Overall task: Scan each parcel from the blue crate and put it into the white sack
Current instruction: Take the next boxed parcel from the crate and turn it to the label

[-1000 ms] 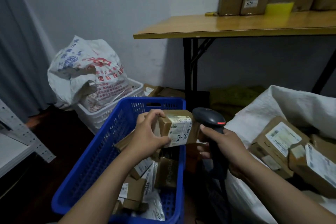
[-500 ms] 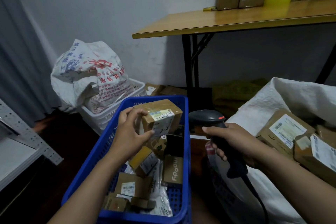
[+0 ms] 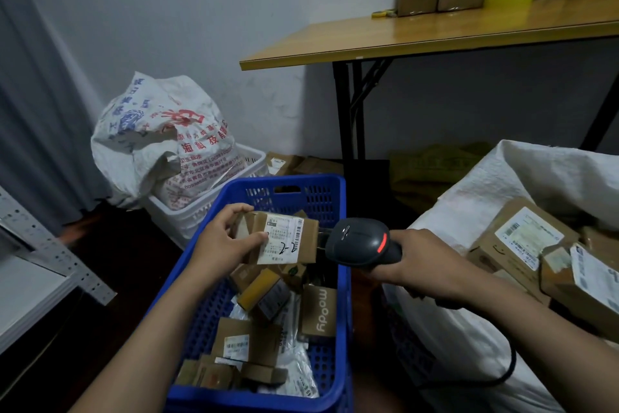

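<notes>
Indoors, the blue crate (image 3: pixel 294 182) sits on a dark floor (image 3: pixel 127 265) by a pale wall (image 3: pixel 201 10), a wooden table (image 3: pixel 435 34) behind it. Right of it lies the white sack (image 3: pixel 469 211); behind-left, a printed bag (image 3: pixel 160 141). Above the crate the left hand (image 3: pixel 224 241) grips a parcel (image 3: pixel 281 236), long axis left-right, labelled face toward the camera; the right hand (image 3: pixel 425 262) holds a scanner (image 3: pixel 361 243) nosed at its right end.

Labelled brown parcel (image 3: pixel 284 238) held above blue crate (image 3: pixel 321 198), seemingly facing scanner (image 3: pixel 361 243).
</notes>
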